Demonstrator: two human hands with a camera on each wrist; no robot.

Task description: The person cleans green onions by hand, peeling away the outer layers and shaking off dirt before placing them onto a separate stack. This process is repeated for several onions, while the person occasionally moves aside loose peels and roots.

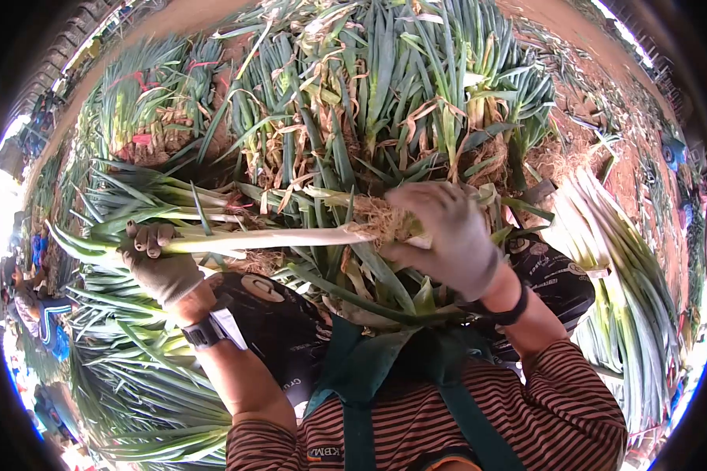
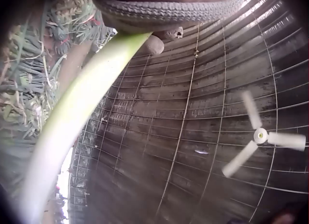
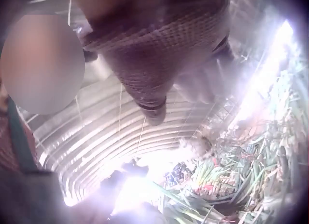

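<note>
My gloved left hand (image 1: 163,271) grips a long green onion (image 1: 275,239) by its green part, fingers curled round it. The stalk lies nearly level across my lap, its white end pointing right. In the left wrist view the pale stalk (image 2: 72,108) runs down from under the glove cuff. My gloved right hand (image 1: 456,243) is beside the root end, thumb and fingers apart and overlapping the brown roots (image 1: 386,220) in the head view. From the right wrist, the thumb (image 3: 153,115) points down and the fingers are blurred. Below the stalk lie loose green onions (image 1: 369,314).
Upright bunches of untrimmed onions (image 1: 377,71) stand ahead, with tied bundles (image 1: 149,102) at far left. A pile of cleaned onions (image 1: 620,306) lies at my right, and many leafy ones (image 1: 149,392) at my left. A flat blade-like piece (image 1: 537,192) stands beyond my right knee.
</note>
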